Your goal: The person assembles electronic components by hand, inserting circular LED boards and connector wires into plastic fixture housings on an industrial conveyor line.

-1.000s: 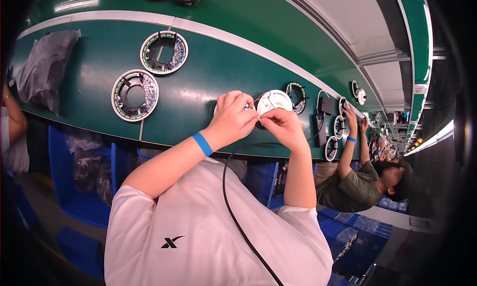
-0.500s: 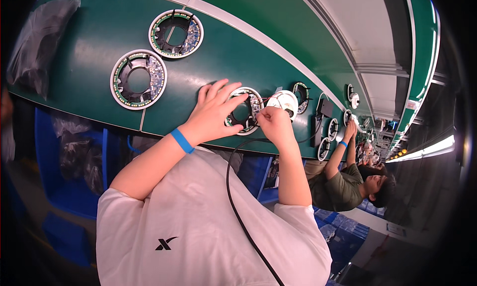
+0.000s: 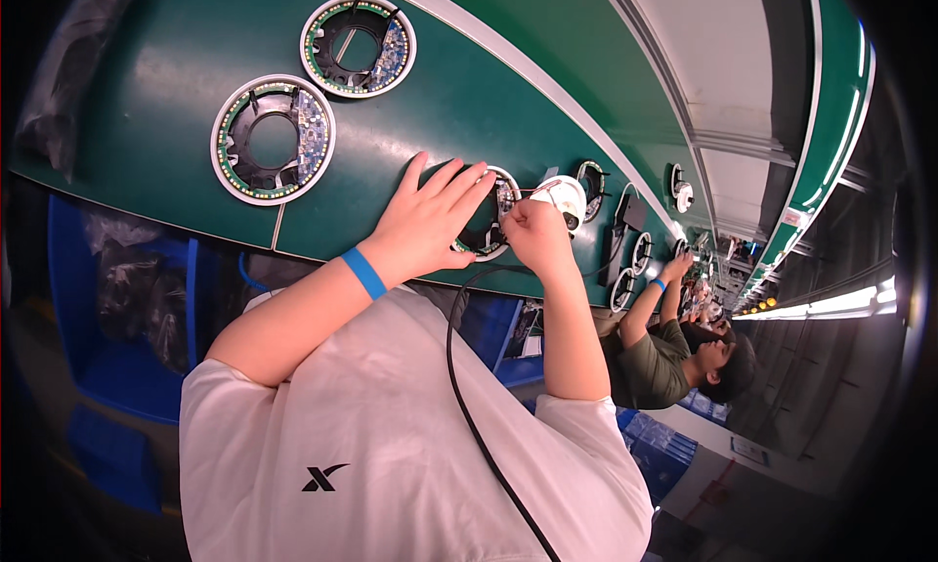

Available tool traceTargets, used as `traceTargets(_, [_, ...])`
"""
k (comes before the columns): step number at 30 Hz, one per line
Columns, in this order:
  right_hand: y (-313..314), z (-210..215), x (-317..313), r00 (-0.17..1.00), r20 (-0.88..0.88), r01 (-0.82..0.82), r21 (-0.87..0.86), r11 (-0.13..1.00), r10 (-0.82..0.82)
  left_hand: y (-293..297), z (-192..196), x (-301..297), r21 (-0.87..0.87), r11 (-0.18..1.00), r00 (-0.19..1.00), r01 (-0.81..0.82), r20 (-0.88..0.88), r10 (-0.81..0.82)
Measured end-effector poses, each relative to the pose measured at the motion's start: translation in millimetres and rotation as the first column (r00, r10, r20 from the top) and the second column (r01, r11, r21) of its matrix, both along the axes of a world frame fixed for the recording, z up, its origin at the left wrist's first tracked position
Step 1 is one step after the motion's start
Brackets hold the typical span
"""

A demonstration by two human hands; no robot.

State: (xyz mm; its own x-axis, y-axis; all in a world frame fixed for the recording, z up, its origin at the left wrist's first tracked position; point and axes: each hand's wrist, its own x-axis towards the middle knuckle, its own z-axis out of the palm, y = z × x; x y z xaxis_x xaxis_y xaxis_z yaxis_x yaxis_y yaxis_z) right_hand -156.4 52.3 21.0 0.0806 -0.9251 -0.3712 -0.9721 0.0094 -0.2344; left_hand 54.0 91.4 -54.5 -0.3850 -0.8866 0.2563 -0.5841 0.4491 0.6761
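My left hand (image 3: 430, 215), with a blue band at the wrist, lies flat with fingers stretched over a ring-shaped lamp housing (image 3: 507, 186) with a white rim and circuit board. That hand covers much of the ring. At the ring's right side my right hand (image 3: 537, 235) is closed in a pinch; what its fingertips hold is hidden. Just beyond it sits a white dome-shaped unit (image 3: 565, 198) with a dark lens-like part, joined to the ring by thin wires (image 3: 528, 190).
Two more ring housings (image 3: 223, 161) (image 3: 310, 59) lie on the green bench (image 3: 186, 103) to the left. Another ring (image 3: 592, 176) and a black box with cable (image 3: 633, 208) stand to the right. A co-worker (image 3: 655, 367) works farther along. A black cable (image 3: 455, 367) crosses my shirt.
My left hand's fingers have closed up somewhat and slid farther over the ring. My right hand stays pinched at the ring's right side, turned slightly. The whole view has shifted a little.
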Motion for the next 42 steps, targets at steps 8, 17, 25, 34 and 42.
traceTargets(8, [2.9,-7.5,-2.6,1.000,0.017,-0.016,-0.048,0.999,0.017,-1.3,3.5,1.4,0.001,1.000,1.000,0.008,-0.013,-0.008])
traceTargets(17, [-5.4,6.8,-4.3,0.998,0.005,0.067,0.045,0.997,-0.068,-1.5,3.7,2.6,0.014,1.000,1.000,0.013,-0.006,-0.013])
traceTargets(25, [-3.5,2.5,-9.8,0.999,0.046,0.025,-0.018,1.000,-0.024,-3.9,10.6,-0.3,-0.007,1.000,0.999,0.027,-0.026,-0.027])
traceTargets(34, [42.6,-11.3,-91.2,0.696,0.663,0.686,-0.499,0.530,-0.277,-1.8,-3.6,4.1,-0.017,0.977,0.966,-0.213,-0.152,0.208])
traceTargets(42, [55.0,-28.7,-107.1,0.131,0.826,0.737,0.288,0.611,-0.548,-24.4,2.5,1.7,-0.006,0.958,0.957,-0.287,0.044,0.287])
